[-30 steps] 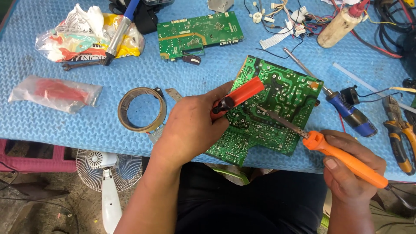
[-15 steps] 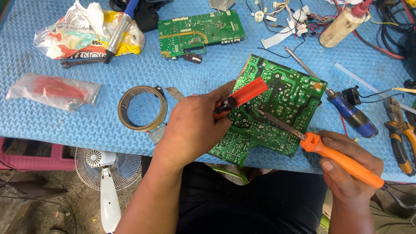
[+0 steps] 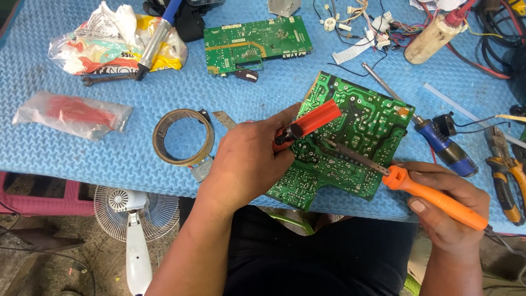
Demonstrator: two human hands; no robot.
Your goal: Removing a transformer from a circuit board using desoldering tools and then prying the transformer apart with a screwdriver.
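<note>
A green circuit board [image 3: 361, 118] lies solder side up on the blue mat, tilted like a diamond. My left hand [image 3: 246, 164] rests on the board's left edge and grips a red-handled tool [image 3: 307, 125] whose dark tip points at the board. My right hand [image 3: 446, 205] holds an orange-handled soldering iron [image 3: 433, 197]. Its metal shaft reaches up-left and its tip touches the board near the red tool's tip.
A second green board [image 3: 255, 43] lies at the back. A tape roll [image 3: 183, 136], a red item in a clear bag [image 3: 71, 114], crumpled packets, a blue soldering iron [image 3: 444, 147], pliers [image 3: 507, 175], wires and a bottle [image 3: 433, 37] surround the work. A fan [image 3: 137, 219] stands on the floor.
Both hands stay almost still. The view has shifted slightly; the iron tip stays on the board by the red tool.
</note>
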